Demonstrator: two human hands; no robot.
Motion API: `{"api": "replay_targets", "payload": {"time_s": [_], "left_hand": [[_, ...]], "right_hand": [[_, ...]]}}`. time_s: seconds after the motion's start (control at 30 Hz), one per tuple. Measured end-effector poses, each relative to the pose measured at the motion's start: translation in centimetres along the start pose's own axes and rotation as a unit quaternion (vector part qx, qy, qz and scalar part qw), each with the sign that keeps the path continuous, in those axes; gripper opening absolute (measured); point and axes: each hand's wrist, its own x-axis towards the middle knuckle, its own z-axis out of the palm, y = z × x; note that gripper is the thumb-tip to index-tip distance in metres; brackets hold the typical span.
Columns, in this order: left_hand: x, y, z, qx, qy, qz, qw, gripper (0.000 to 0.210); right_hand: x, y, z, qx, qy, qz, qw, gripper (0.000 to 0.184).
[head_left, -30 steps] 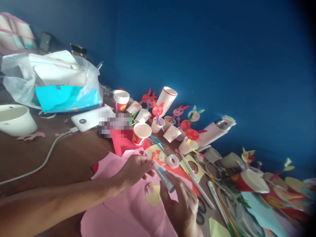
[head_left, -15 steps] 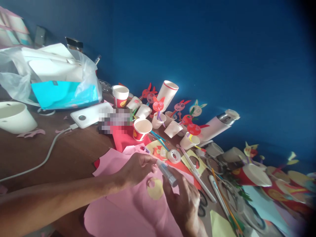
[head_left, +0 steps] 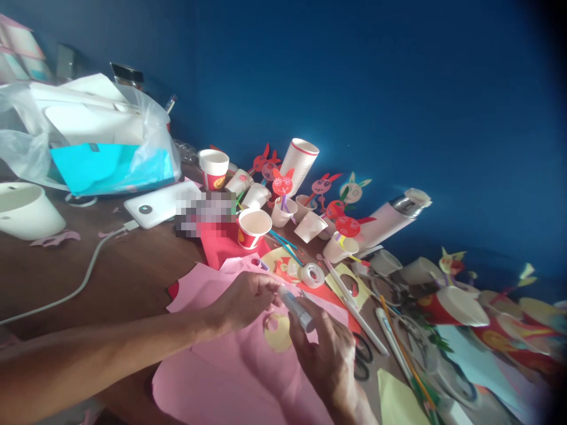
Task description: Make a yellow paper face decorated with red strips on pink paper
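Right hand [head_left: 325,348] gripped a tube [head_left: 296,307], apparently glue, its tip at the narrowly pinched left hand [head_left: 248,300], whose hold was unclear. Loose aim risked smearing the pink paper [head_left: 221,378] beneath both.

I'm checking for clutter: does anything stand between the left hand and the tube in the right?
Nothing visible does. The right hand holds the tube with its upper end close to the fingertips of the left hand. The pink paper lies beneath, not between. Whether the left hand pinches something small, I can't tell.

Craft table [head_left: 133,265], probably: paper figures [head_left: 282,184].
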Motion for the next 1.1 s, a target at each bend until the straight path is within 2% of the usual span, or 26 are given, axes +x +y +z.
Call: {"api": "replay_targets", "payload": {"time_s": [0.13,0.47,0.67,0.8,0.97,1.1], "left_hand": [[0.1,0.0,0.2,-0.059,-0.021,-0.010,0.998,0.018],[-0.1,0.7,0.0,-0.054,-0.019,-0.038,0.998,0.021],[0.0,0.4,0.1,-0.055,-0.041,-0.020,0.997,0.023],[0.2,0.1,0.2,-0.082,-0.022,-0.029,0.996,0.020],[0.2,0.3,0.2,-0.177,-0.080,-0.045,0.980,0.031],[-0.5,1.2,0.5,-0.180,-0.105,-0.054,0.977,0.036]], "right_hand": [[-0.2,0.1,0.0,-0.014,0.007,0.010,1.000,0.019],[-0.5,0.4,0.1,-0.058,0.025,0.014,0.998,0.018],[-0.3,0.2,0.1,-0.030,0.019,0.000,0.999,0.018],[-0.2,0.4,0.1,-0.022,0.019,-0.007,1.000,0.018],[-0.2,0.5,0.2,0.005,0.031,0.009,0.999,0.014],[-0.2,0.7,0.4,0.020,0.033,0.054,0.998,0.017]]}}
